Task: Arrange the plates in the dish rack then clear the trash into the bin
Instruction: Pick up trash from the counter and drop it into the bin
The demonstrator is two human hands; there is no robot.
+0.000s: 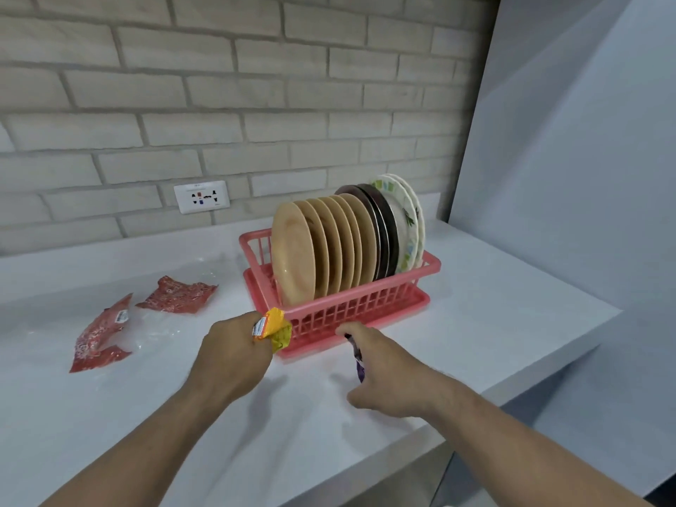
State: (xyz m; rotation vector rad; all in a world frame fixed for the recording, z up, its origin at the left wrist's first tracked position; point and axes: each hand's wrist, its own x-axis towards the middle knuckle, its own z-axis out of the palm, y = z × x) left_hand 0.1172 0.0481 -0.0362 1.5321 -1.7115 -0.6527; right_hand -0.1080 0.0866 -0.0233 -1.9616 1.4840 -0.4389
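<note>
**Caller:** Which step are you on?

**Me:** I'm working through the trash half. The plates (311,250) are all standing on edge in the pink dish rack (365,305), which is sitting on the table (494,305) toward the brick wall. Tan ones are in front, dark ones behind them, flowered ones last. That part is looking finished to me.

**Caller:** And your hands?

**Me:** My left hand (234,354) is curling into a fist round a yellow-and-orange wrapper (276,329), right by the rack's near corner. My right hand (380,367) is pinching a purple wrapper (357,360), which is dangling under it just above the table, close to the rack's front wall.

**Caller:** What's lying out?

**Me:** Two red wrappers (175,294) are lying flat on the left of the table, well apart from my hands, with clear film (153,323) beside them.

**Caller:** So what is the next move calling for?

**Me:** Both hands are full, so I'm judging it's one of two things. I'm either carrying this pair to the bin first, or bunching a red piece in with what I'm gripping. The film is probably going to be slippery and easy to miss.

**Caller:** Where's the bin?

**Me:** I'm not seeing it anywhere; it's outside the view. I'm also not making out the print on the wrappers, or whether the film is one sheet or several. My fingertips are hiding behind what they're holding.
</note>
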